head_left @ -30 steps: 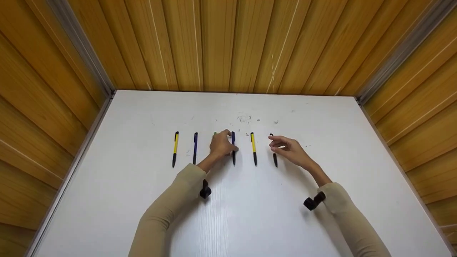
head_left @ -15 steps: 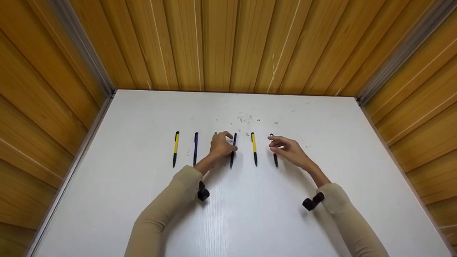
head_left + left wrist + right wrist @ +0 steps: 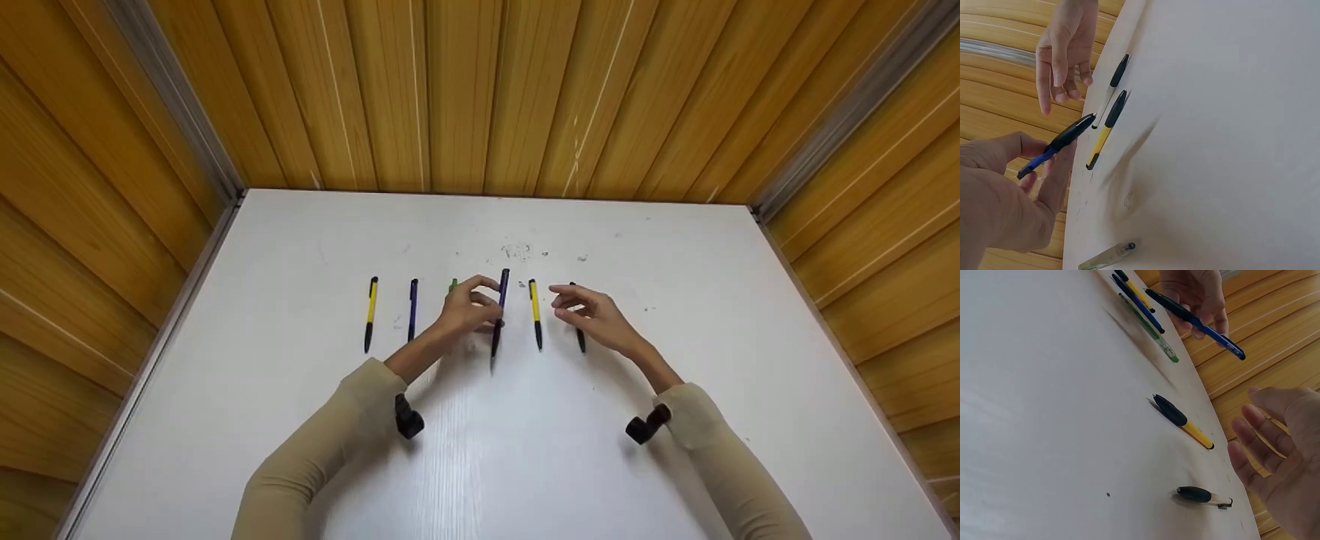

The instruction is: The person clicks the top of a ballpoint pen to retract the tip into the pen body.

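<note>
My left hand [image 3: 466, 311] pinches a blue pen [image 3: 502, 296] with a black grip between thumb and fingers. In both wrist views the pen is raised off the white table, its shadow lying apart from it. My right hand [image 3: 596, 319] holds nothing; its fingers are loosely bent, over a white pen with a black grip [image 3: 1196, 494] that it partly covers in the head view. Between the hands lies a yellow pen [image 3: 535, 307] with a black grip. A clear green pen [image 3: 1162, 346] lies beside the left hand, mostly hidden behind it in the head view.
Farther left on the white table [image 3: 480, 465] lie another blue pen [image 3: 412, 304] and another yellow pen [image 3: 371, 307], roughly parallel. Dark smudges [image 3: 517, 250] mark the tabletop behind the row. Wood-patterned walls [image 3: 457, 97] enclose the back and sides.
My left hand has gripped the blue pen, which lay in the row, and lifted it, shifting it slightly right. My right hand has moved a little left.
</note>
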`<move>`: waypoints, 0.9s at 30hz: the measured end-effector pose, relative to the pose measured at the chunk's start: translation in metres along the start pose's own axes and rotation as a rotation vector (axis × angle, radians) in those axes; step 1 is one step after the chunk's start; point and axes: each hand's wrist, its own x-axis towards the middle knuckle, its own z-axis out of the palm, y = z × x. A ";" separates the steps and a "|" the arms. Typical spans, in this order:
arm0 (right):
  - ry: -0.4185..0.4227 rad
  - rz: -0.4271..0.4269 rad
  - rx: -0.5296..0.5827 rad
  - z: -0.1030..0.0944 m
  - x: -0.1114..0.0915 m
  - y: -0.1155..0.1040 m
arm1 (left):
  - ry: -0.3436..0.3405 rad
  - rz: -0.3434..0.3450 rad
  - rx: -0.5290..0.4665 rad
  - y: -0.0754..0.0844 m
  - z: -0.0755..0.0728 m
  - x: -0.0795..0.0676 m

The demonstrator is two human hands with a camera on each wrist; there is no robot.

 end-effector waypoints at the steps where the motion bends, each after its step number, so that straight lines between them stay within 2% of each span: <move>1: -0.002 -0.004 -0.001 0.002 0.001 -0.001 | 0.002 -0.002 -0.014 0.000 0.000 -0.001; 6: -0.007 -0.039 0.000 0.010 0.003 -0.008 | -0.001 -0.009 -0.033 0.001 -0.001 -0.009; 11: -0.009 -0.050 0.005 0.022 0.009 -0.013 | -0.033 -0.006 -0.043 -0.002 -0.004 -0.015; 16: -0.020 -0.068 0.009 0.035 0.015 -0.021 | -0.085 0.036 -0.100 -0.007 -0.006 -0.020; 23: -0.023 -0.101 0.034 0.043 0.014 -0.054 | -0.148 0.092 -0.133 -0.011 -0.008 -0.021; 27: -0.029 -0.124 0.055 0.046 0.014 -0.057 | -0.189 0.110 -0.161 -0.013 -0.008 -0.021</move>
